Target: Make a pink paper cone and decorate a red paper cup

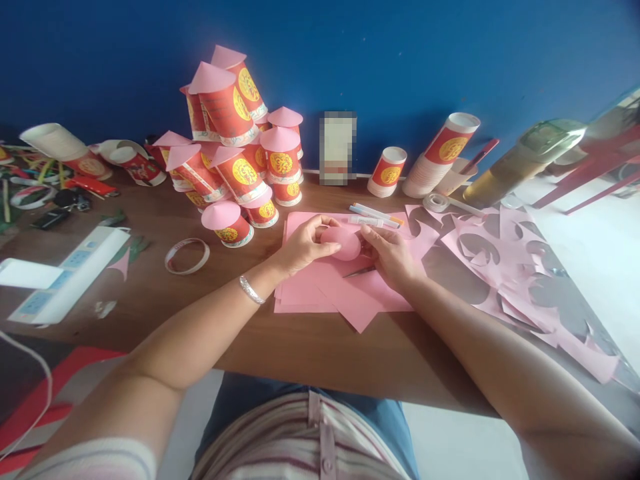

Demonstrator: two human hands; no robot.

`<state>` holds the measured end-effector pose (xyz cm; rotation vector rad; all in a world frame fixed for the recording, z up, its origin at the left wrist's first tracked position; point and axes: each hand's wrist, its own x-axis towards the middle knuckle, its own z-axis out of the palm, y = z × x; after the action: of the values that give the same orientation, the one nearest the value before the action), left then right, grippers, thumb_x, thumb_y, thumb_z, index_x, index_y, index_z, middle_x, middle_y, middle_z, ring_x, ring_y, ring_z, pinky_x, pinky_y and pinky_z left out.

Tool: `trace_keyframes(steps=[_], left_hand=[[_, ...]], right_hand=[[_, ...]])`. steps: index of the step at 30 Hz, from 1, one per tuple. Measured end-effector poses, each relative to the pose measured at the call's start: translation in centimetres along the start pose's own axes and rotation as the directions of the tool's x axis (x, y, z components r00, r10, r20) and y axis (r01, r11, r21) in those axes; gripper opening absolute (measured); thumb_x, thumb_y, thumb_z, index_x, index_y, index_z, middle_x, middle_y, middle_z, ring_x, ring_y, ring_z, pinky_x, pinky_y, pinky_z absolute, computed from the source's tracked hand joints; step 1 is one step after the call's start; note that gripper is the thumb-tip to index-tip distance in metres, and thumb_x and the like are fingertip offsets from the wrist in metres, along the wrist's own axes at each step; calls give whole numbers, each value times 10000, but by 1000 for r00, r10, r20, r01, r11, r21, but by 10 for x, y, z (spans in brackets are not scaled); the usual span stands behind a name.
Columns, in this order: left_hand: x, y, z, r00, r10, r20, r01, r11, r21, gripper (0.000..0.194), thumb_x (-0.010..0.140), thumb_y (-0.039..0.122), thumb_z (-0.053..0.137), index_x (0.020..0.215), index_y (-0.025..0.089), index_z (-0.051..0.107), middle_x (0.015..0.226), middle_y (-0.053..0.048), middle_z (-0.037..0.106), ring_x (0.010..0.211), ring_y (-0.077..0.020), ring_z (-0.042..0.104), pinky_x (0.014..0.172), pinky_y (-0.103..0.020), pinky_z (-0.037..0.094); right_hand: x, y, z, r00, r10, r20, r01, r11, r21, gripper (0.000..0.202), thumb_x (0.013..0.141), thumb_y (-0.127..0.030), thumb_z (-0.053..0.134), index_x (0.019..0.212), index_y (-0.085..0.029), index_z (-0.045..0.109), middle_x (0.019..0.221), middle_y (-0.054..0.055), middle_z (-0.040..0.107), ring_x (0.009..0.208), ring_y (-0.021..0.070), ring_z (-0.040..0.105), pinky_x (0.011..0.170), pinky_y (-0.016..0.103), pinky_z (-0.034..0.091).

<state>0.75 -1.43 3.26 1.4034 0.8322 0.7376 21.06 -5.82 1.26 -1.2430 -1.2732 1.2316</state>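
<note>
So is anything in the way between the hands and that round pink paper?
Nothing visible is in the way. The left hand holds the round pink paper, and the right hand is at its right edge. The scissor blades show below the paper, not between it and either hand.

Head camera, single view

Mounted on my head, facing forward and down. Nearest: my striped shirt [300, 437], below the near edge of the worktop [300, 347]. Mid-range: my left hand [307, 243] and right hand [394, 259]. Farthest: blue wall [400, 53], beyond the far edge.
</note>
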Motion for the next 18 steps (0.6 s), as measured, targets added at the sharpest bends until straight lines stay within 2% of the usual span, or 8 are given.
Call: trace_keyframes(steps=[3, 7, 11, 14, 18], left_hand=[[0, -2, -2, 999, -31, 40, 32, 999, -31, 451, 712, 315, 822, 1071, 193, 579, 819, 29, 588, 736, -124, 533, 706, -264, 407], [3, -9, -4, 998, -40, 55, 44, 997, -65, 444, 738, 347, 840, 1088, 201, 607, 816, 22, 607, 750, -134, 544, 726, -278, 397], [8, -18, -7, 999, 50, 0, -49, 985, -168, 371, 783, 397, 830, 1022, 182, 643, 961, -13, 656, 901, -147, 584, 837, -278, 421], [9, -20, -7, 998, 60, -26, -64, 978, -197, 384, 767, 394, 849, 1013, 178, 648, 944, -3, 650, 887, -137, 582, 835, -268, 424], [8, -16, -5, 998, 56, -27, -60, 982, -180, 396, 757, 388, 856, 1013, 176, 640, 915, -5, 654, 858, -138, 591, 817, -270, 433]], right_hand=[[0, -1, 1, 998, 60, 26, -62, 994, 91, 482, 805, -678, 715, 776, -200, 666, 724, 7, 605, 684, 147, 522, 637, 300, 432], [0, -4, 1, 997, 74, -34, -71, 995, 71, 464, 689, -626, 815, 686, -207, 615, 639, -29, 532, 617, 118, 421, 581, 285, 345], [2, -1, 0, 995, 83, -57, -74, 987, 139, 442, 689, -595, 818, 685, -213, 595, 623, -47, 480, 601, 104, 361, 564, 282, 281], [2, 1, -1, 994, 96, -51, -88, 987, 133, 436, 700, -594, 816, 701, -210, 610, 623, -49, 468, 604, 105, 352, 563, 285, 264], [1, -2, 0, 997, 68, 41, -73, 991, 115, 459, 686, -615, 828, 739, -194, 654, 694, -27, 535, 661, 116, 414, 610, 287, 321]])
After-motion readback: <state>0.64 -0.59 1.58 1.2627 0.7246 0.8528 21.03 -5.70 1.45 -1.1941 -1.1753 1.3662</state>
